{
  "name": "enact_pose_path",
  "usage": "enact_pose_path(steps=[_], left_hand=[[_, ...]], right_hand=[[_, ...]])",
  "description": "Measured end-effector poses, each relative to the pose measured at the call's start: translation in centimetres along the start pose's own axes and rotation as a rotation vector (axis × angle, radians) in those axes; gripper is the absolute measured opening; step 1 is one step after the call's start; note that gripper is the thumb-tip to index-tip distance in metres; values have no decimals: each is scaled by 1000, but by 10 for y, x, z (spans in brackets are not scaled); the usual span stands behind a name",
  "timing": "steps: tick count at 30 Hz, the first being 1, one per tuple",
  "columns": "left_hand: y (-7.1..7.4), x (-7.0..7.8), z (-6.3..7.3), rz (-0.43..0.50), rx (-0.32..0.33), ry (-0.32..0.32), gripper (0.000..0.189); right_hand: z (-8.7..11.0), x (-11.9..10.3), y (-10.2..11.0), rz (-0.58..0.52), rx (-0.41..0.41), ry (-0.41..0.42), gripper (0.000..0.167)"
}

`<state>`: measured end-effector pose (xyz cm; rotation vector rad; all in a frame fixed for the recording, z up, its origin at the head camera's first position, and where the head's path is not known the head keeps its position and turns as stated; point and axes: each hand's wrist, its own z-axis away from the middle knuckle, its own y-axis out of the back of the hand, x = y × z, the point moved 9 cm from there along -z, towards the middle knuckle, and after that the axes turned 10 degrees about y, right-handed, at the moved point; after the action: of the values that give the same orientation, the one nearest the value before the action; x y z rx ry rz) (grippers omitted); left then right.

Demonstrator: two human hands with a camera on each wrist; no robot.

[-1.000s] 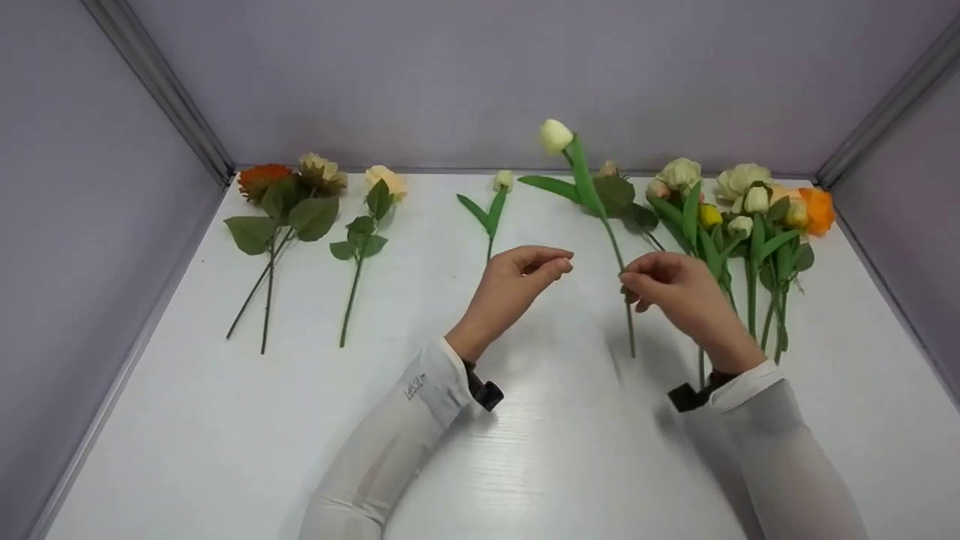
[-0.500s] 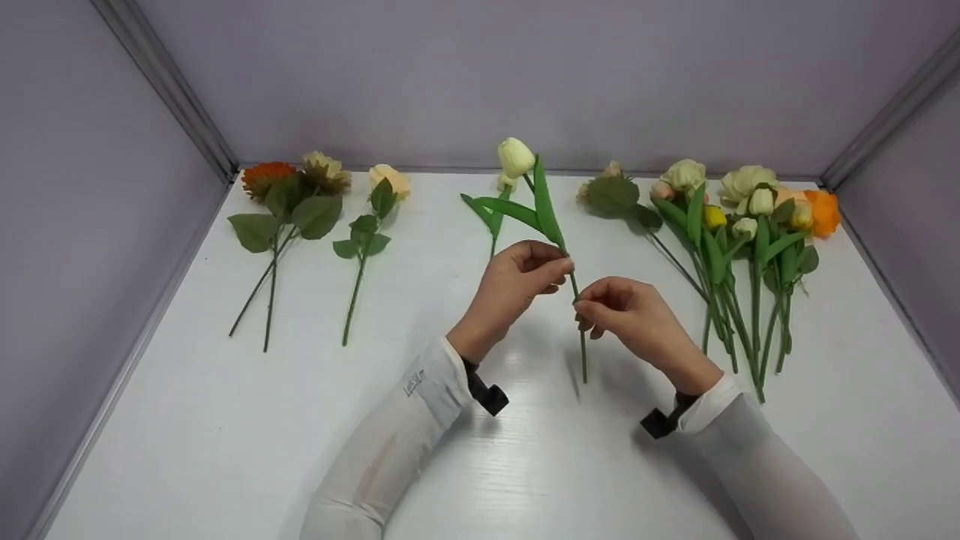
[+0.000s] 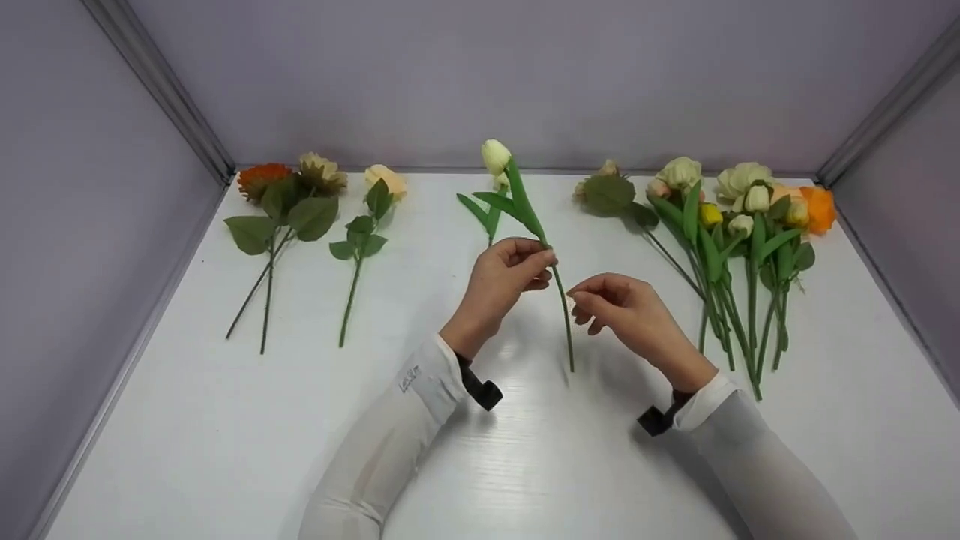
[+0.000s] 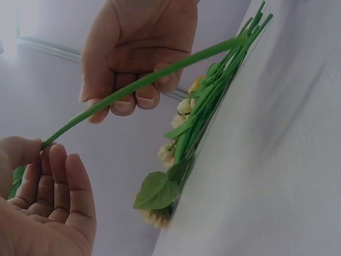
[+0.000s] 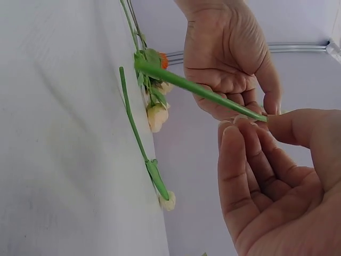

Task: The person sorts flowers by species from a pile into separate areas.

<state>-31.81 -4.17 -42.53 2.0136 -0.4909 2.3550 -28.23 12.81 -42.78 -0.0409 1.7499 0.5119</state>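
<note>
A cream tulip [image 3: 495,157] with long green leaves stands tilted over the table, its stem slanting down to the right. My left hand [image 3: 495,285] pinches the stem just below the leaves. Beside the lower stem, my right hand [image 3: 626,311] has loosely bent fingers and holds nothing. In the left wrist view the stem [image 4: 144,80] crosses in front of the right hand [image 4: 141,53]. Behind the held tulip lies a second cream tulip [image 3: 473,209], its lower stem hidden by my left hand. In the right wrist view that second tulip [image 5: 133,120] shows on the table.
At the left lie a rust-orange flower [image 3: 262,180], a beige flower [image 3: 322,174] and a peach rose [image 3: 386,180]. A leafy stem [image 3: 609,195] lies right of centre. Several mixed flowers, including an orange bloom [image 3: 819,210], are bunched at the right. Grey partitions [image 3: 480,82] enclose the table [image 3: 225,435].
My right hand brought the tulip leftward to my left hand, which took hold of the stem. The right fingers then let go, and the left hand shifted slightly left with the tulip.
</note>
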Motion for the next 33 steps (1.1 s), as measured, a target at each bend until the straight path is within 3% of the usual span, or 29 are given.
enact_pose_path(steps=[4, 8, 14, 18, 26, 33], left_hand=[[13, -2, -6, 13, 23, 21, 20], [34, -3, -15, -17, 61, 48, 23], [73, 0, -43, -119, 151, 111, 24], [89, -4, -59, -187, 189, 176, 24], [98, -22, -83, -218, 231, 259, 23], [100, -30, -92, -333, 258, 267, 20]], right_hand=[[-2, 4, 3, -3, 13, -7, 30], [-2, 6, 3, -16, 8, -14, 30], [-2, 6, 4, -19, 3, -8, 30], [-3, 7, 5, -20, 0, -1, 27], [-3, 10, 4, -18, -2, -19, 27], [-3, 8, 7, -10, 1, -3, 27]])
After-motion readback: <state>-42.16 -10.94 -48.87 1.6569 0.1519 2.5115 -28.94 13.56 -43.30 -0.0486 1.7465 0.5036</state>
